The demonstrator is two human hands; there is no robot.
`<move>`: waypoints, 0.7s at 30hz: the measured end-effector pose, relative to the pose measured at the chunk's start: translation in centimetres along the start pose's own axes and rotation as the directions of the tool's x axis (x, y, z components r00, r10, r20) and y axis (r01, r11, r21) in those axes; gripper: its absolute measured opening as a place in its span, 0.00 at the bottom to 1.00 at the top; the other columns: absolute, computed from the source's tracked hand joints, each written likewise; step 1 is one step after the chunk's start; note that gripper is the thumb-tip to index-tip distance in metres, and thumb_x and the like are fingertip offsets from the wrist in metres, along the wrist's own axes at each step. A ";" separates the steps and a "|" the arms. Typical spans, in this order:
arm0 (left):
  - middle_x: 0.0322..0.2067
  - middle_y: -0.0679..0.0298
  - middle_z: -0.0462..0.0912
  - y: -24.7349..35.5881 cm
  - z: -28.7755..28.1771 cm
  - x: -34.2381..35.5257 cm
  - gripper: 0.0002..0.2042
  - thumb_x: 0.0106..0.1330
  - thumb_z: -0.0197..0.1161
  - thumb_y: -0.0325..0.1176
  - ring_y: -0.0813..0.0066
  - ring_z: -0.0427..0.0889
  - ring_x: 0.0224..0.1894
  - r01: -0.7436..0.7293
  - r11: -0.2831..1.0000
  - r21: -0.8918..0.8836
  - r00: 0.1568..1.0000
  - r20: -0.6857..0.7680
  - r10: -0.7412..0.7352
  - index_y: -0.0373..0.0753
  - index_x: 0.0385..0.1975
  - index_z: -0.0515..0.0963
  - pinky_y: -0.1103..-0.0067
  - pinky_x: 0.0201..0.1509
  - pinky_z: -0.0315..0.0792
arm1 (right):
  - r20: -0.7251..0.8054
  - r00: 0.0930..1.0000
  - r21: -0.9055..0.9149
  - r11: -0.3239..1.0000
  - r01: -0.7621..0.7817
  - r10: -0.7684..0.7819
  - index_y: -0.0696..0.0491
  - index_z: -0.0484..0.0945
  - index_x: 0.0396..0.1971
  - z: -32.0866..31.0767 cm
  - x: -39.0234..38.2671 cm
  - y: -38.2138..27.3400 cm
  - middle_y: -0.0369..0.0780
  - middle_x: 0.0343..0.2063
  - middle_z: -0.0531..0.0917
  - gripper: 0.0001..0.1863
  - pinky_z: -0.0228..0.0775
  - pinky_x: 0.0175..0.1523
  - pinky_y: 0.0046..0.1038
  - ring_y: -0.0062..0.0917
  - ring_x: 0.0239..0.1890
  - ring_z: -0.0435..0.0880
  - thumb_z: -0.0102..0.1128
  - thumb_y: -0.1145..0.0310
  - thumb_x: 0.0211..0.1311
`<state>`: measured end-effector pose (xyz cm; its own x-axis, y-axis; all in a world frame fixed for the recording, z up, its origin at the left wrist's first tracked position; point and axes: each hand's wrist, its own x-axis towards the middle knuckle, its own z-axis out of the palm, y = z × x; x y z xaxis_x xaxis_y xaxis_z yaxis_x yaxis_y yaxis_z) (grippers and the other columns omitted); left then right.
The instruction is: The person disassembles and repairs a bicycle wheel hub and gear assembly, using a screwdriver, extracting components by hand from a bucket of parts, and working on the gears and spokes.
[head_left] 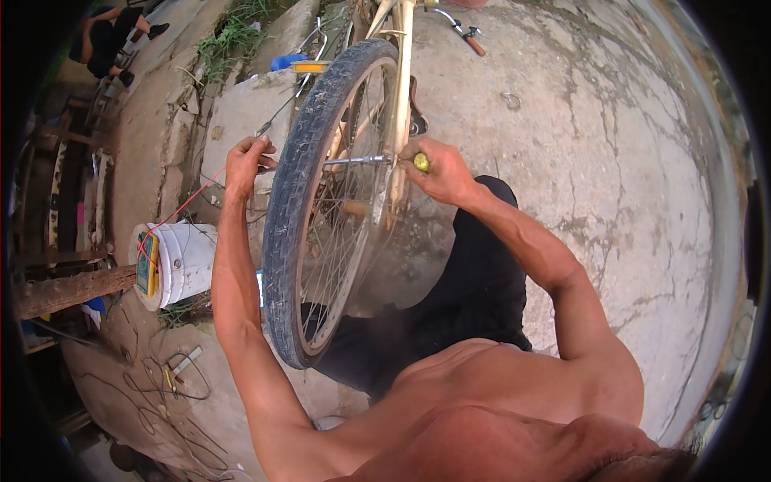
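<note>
A bicycle wheel with a worn black tyre (289,193) stands upright between my arms, beside a cream frame tube (403,88). My right hand (434,169) grips a yellow-green tool handle (421,163) at that tube. A slim metal rod with a socket-like end (360,160) runs level across the spokes toward it. Left of the tyre, my left hand (247,167) has fingers curled on something small and metallic, too hidden to name. A red wire (189,198) passes close to that hand.
A white bucket (185,257) carries a yellow meter (147,265) at left, above tangled cables (173,377). A blue object (285,62) and a detached handlebar (470,38) lie beyond the wheel on cracked concrete (594,161). Another person (108,40) is at upper left, near wooden timbers (76,285).
</note>
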<state>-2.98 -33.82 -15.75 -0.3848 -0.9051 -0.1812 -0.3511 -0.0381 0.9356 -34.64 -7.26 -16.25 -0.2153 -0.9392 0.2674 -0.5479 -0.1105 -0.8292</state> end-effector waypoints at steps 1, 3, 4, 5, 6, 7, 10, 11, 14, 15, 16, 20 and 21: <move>0.34 0.63 0.87 -0.1 0.0 0.0 0.14 0.71 0.65 0.43 0.75 0.84 0.27 -0.008 1.000 -0.010 1.000 -0.001 0.008 0.35 0.37 0.83 0.76 0.34 0.76 | 0.004 1.000 -0.028 0.999 0.022 -0.022 0.56 0.82 0.38 0.1 0.1 -0.1 0.46 0.34 0.86 0.09 0.78 0.45 0.36 0.40 0.39 0.87 0.69 0.71 0.59; 0.34 0.63 0.87 -0.3 -0.3 0.0 0.14 0.71 0.65 0.43 0.75 0.84 0.27 -0.007 1.000 -0.013 1.000 0.006 0.007 0.35 0.37 0.83 0.76 0.34 0.76 | 0.009 0.999 -0.053 0.998 0.041 -0.041 0.55 0.81 0.38 0.3 0.1 0.0 0.46 0.35 0.85 0.09 0.78 0.45 0.36 0.40 0.39 0.87 0.69 0.72 0.58; 0.34 0.63 0.87 -0.2 -0.2 0.0 0.14 0.71 0.65 0.43 0.75 0.83 0.28 -0.009 1.000 -0.019 1.000 0.013 0.009 0.36 0.37 0.83 0.76 0.34 0.75 | -0.014 0.999 -0.010 0.999 0.049 -0.049 0.55 0.81 0.38 0.3 0.1 0.2 0.46 0.34 0.85 0.10 0.78 0.45 0.37 0.41 0.39 0.87 0.69 0.72 0.58; 0.34 0.63 0.87 -0.2 -0.1 0.1 0.14 0.71 0.65 0.43 0.75 0.83 0.28 -0.007 1.000 -0.018 1.000 0.016 0.008 0.36 0.37 0.83 0.76 0.34 0.75 | -0.038 0.998 0.033 0.998 0.056 -0.055 0.55 0.80 0.38 0.3 0.1 0.3 0.46 0.34 0.84 0.10 0.78 0.45 0.37 0.41 0.39 0.87 0.69 0.72 0.57; 0.34 0.63 0.87 -0.3 0.1 0.1 0.14 0.71 0.65 0.43 0.75 0.83 0.27 0.004 0.999 -0.052 1.000 0.013 -0.004 0.36 0.37 0.83 0.76 0.34 0.75 | -0.039 0.998 0.033 0.998 0.053 -0.052 0.55 0.80 0.38 0.3 0.0 0.4 0.46 0.34 0.84 0.10 0.78 0.45 0.37 0.41 0.39 0.87 0.69 0.72 0.57; 0.34 0.63 0.87 -0.3 0.3 0.0 0.14 0.71 0.65 0.43 0.76 0.83 0.27 0.017 0.996 -0.085 1.000 0.010 -0.016 0.36 0.37 0.83 0.76 0.34 0.75 | -0.016 0.999 -0.001 0.999 0.045 -0.045 0.55 0.80 0.38 0.1 -0.1 0.2 0.46 0.34 0.84 0.10 0.79 0.45 0.37 0.42 0.39 0.86 0.69 0.71 0.57; 0.33 0.63 0.87 -0.4 0.2 -0.3 0.14 0.71 0.64 0.43 0.76 0.82 0.27 -0.019 1.000 0.004 1.000 -0.023 0.019 0.36 0.37 0.83 0.77 0.33 0.75 | -0.019 0.996 -0.085 0.993 0.083 -0.085 0.55 0.79 0.38 0.1 -0.2 0.2 0.46 0.34 0.84 0.10 0.79 0.45 0.36 0.42 0.38 0.86 0.68 0.70 0.58; 0.33 0.63 0.87 -0.5 0.2 -0.2 0.14 0.71 0.64 0.43 0.76 0.82 0.27 -0.017 1.000 0.005 1.000 -0.023 0.017 0.36 0.37 0.83 0.77 0.33 0.75 | -0.042 0.990 -0.136 0.982 0.131 -0.138 0.55 0.79 0.38 0.2 -0.3 0.2 0.46 0.34 0.84 0.10 0.79 0.45 0.36 0.42 0.38 0.85 0.67 0.70 0.58; 0.33 0.63 0.87 -0.8 -0.2 0.0 0.14 0.71 0.64 0.43 0.76 0.82 0.26 0.040 0.998 -0.046 0.998 -0.043 -0.042 0.36 0.37 0.83 0.77 0.33 0.75 | -0.094 0.988 -0.080 0.991 0.111 -0.119 0.56 0.77 0.36 0.0 -0.9 1.5 0.41 0.28 0.83 0.08 0.76 0.38 0.31 0.30 0.30 0.84 0.67 0.71 0.61; 0.33 0.62 0.86 -1.0 -0.4 0.1 0.14 0.71 0.64 0.42 0.75 0.82 0.26 0.068 0.993 -0.099 0.997 -0.030 -0.071 0.35 0.37 0.83 0.77 0.33 0.74 | -0.090 0.989 -0.077 0.991 0.111 -0.118 0.56 0.77 0.36 0.0 -1.1 1.9 0.41 0.28 0.83 0.08 0.76 0.38 0.31 0.30 0.30 0.84 0.67 0.71 0.61; 0.33 0.61 0.86 -1.1 -0.6 0.1 0.14 0.71 0.64 0.42 0.75 0.82 0.25 0.094 0.984 -0.153 0.995 -0.016 -0.098 0.34 0.37 0.83 0.77 0.32 0.74 | -0.073 0.997 0.156 0.988 -0.003 0.015 0.56 0.77 0.35 0.0 -1.3 2.1 0.39 0.28 0.82 0.07 0.75 0.36 0.29 0.27 0.29 0.83 0.65 0.71 0.63; 0.33 0.59 0.86 -1.8 -1.4 -0.7 0.15 0.71 0.64 0.41 0.74 0.82 0.24 0.096 0.988 -0.125 0.994 -0.041 -0.102 0.33 0.37 0.82 0.77 0.32 0.74 | 0.171 0.923 0.552 0.743 -0.379 0.344 0.55 0.77 0.35 -0.8 -1.5 2.7 0.36 0.27 0.82 0.05 0.72 0.33 0.24 0.19 0.27 0.81 0.61 0.70 0.67; 0.33 0.59 0.86 -1.9 -1.5 -1.2 0.15 0.71 0.64 0.41 0.73 0.82 0.24 0.098 0.993 -0.072 0.991 -0.079 -0.104 0.32 0.37 0.82 0.77 0.32 0.74 | 0.163 0.937 0.586 0.733 -0.345 0.310 0.55 0.77 0.36 -0.5 -1.6 3.1 0.37 0.29 0.83 0.05 0.72 0.33 0.24 0.21 0.27 0.82 0.59 0.69 0.68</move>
<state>-0.55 -33.33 -16.90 -0.2772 -0.9270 -0.2528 -0.3243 -0.1574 0.9328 -36.47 -5.96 -19.00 -0.2392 -0.9671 -0.0865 0.1466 0.0521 -0.9878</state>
